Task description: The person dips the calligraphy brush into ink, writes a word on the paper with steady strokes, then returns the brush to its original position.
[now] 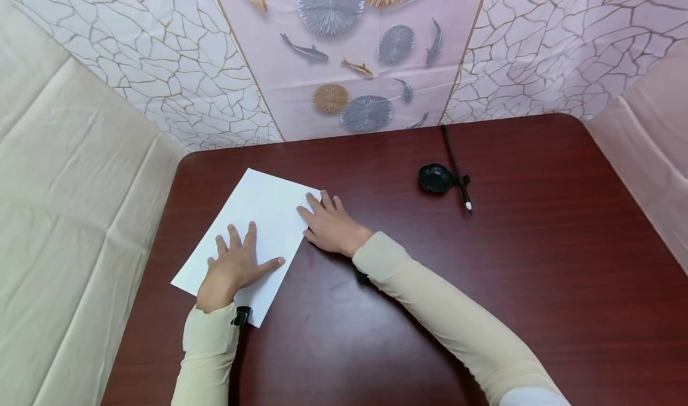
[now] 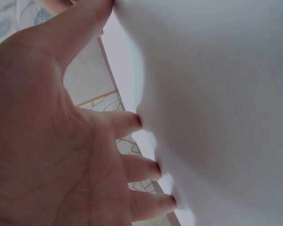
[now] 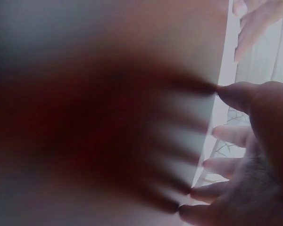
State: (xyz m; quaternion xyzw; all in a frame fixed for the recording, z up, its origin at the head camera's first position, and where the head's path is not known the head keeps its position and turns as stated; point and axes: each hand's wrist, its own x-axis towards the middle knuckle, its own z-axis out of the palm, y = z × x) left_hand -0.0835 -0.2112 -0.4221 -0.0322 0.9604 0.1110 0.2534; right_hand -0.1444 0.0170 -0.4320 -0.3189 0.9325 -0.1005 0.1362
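A white sheet of paper (image 1: 269,206) lies slanted on the left part of the dark red table. Spread fingers of my left hand (image 1: 236,265) rest on the lower left of the sheet, the thumb pointing right. In the left wrist view, the fingertips of the left hand (image 2: 80,136) touch the paper (image 2: 221,108) while the palm stays raised. My right hand (image 1: 333,227) lies at the sheet's right edge with its fingers spread. Seen from the right wrist, the fingertips of this hand (image 3: 259,150) touch down along the paper's edge.
A small black dish (image 1: 434,179) stands at the back right of the table (image 1: 537,263). A dark brush (image 1: 455,166) with a white and black tip leans on the dish's side rest. Patterned cloth (image 1: 360,54) hangs behind the table, and pale cloth (image 1: 70,215) lines its left side.
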